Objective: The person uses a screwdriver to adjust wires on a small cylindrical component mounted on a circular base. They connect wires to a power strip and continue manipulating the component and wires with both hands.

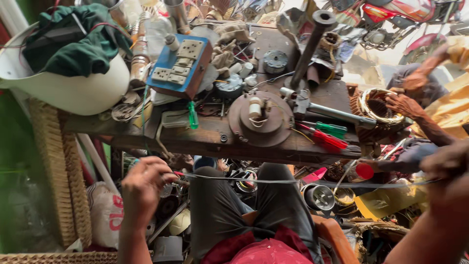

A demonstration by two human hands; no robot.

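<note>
The left hand point(144, 188) is curled, its fingers pressed together and pinching one end of a thin wire point(254, 182). The right hand point(447, 164) sits far out at the other side, closed round the other end; its fingertips are dark and blurred, so how exactly they grip cannot be told. Between the two hands the wire runs nearly straight and level, just above the person's knees point(244, 205) and just below the near edge of the workbench point(205, 139).

The step in hand looks like stretching the wire straight, pulled taut from both ends. A next move would call for an even pull from both hands and a steady pinch on the left, since so thin a strand could slip or kink.

The wire is fine, pale grey and slightly shiny, with no bend visible along its span.

Out from the left hand, up on the bench, lie a green-handled screwdriver point(193, 116) and a blue board of switches and sockets point(181, 66), with a white tub point(73, 90) holding green cloth beyond. Between the hands, past the wire, sits a round brown motor housing point(260, 119). Nearer the right hand lie red and green screwdriver handles point(327, 134) and a hammer point(322, 110). Above the right hand, another person's hands point(405, 102) work on a ring wound with copper wire point(376, 105).
</note>
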